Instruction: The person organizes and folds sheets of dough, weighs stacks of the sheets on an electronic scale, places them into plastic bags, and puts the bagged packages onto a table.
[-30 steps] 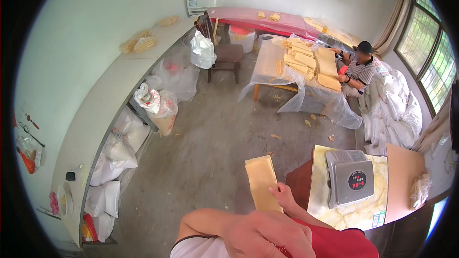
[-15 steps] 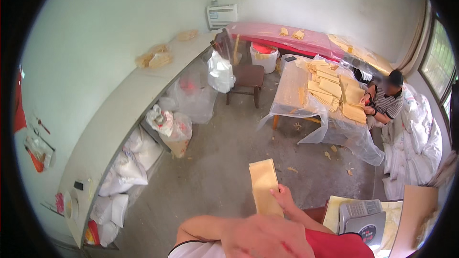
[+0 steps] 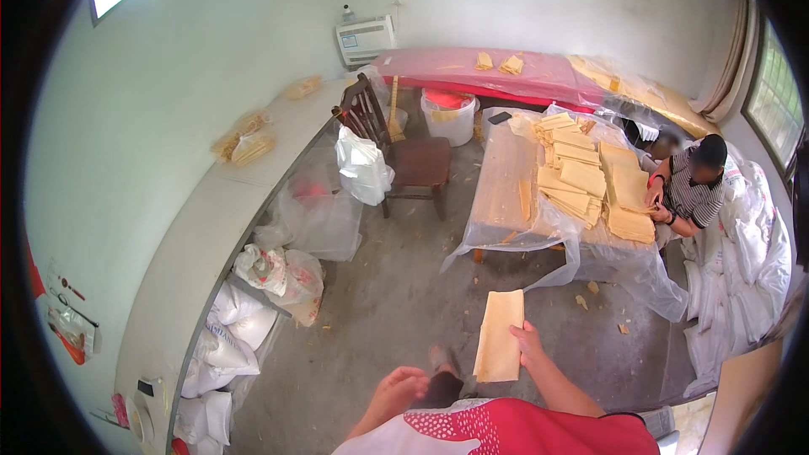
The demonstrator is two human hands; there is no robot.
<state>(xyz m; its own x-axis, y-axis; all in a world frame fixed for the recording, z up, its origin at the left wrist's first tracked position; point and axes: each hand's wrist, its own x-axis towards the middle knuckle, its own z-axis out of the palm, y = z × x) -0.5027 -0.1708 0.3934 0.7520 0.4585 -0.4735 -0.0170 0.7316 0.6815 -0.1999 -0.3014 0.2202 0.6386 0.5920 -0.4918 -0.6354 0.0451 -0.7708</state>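
In my right hand point(image 3: 529, 344) is a flat stack of thin, pale tan rectangular sheets point(image 3: 499, 335). My fingers grip its right edge, and the stack stands out in front of me over the floor. My left hand point(image 3: 399, 391) is apart from it, to the left in front of my body. Its fingers are loosely bent, and nothing shows in them. Many similar tan sheets point(image 3: 581, 175) lie in piles on a plastic-covered table point(image 3: 504, 170) ahead to the right.
A person point(image 3: 693, 185) sits at the table's right side, hands on sheets, beside white sacks point(image 3: 733, 261). A brown chair point(image 3: 416, 162) bears a white plastic bag point(image 3: 362, 165). Along the left wall runs a long counter point(image 3: 194, 240) with full sacks point(image 3: 221, 345) beneath. A white bucket point(image 3: 450, 122) stands at the back.
My view has shifted, moving me nearer the table. My left hand has dropped from close in front of the camera to my left side. The right hand still holds the sheets.
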